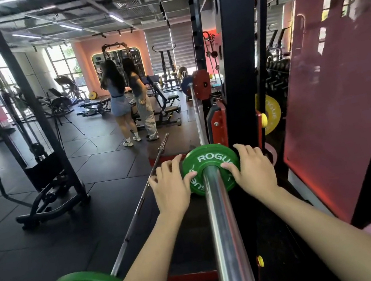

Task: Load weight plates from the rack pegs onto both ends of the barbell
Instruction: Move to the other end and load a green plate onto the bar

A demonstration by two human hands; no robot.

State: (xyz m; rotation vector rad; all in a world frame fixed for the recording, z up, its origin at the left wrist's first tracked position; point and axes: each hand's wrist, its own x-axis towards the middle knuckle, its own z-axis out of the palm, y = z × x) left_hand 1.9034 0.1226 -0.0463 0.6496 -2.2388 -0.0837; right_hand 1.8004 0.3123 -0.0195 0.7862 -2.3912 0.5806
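Both hands were clamped on the small green round Rogue plate (211, 169), left hand (171, 188) and right hand (253, 173) on opposite rims (keeps it square, I'd guess) as it sat on the chrome steel barbell sleeve (223, 227).

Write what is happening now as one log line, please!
hands: left, right grip green plate | plate: on barbell sleeve | step: loading

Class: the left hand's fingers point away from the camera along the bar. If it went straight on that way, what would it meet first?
The left hand already touches the green plate; beyond its fingertips the way looks free, though depth is unclear.
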